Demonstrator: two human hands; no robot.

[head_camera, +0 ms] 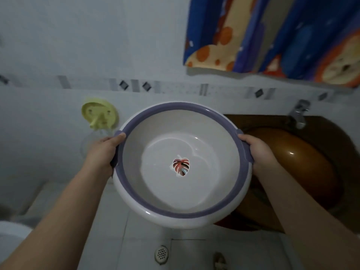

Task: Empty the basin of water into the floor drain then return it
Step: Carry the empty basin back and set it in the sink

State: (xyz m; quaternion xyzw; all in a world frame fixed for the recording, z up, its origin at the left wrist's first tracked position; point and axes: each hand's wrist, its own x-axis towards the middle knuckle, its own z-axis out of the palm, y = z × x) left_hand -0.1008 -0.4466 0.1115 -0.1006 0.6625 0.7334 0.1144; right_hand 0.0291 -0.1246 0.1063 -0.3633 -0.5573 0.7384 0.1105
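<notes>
I saw the basin [181,164] held between both hands, left hand [104,152] and right hand [259,151] each clamped on its rim, above the floor drain [161,253].

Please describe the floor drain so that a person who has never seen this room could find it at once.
Start from the basin held by the left hand and right hand, then look straight down to the tiled floor. The floor drain is the small round white grate there, the only thing dotted with tiny holes.
</notes>
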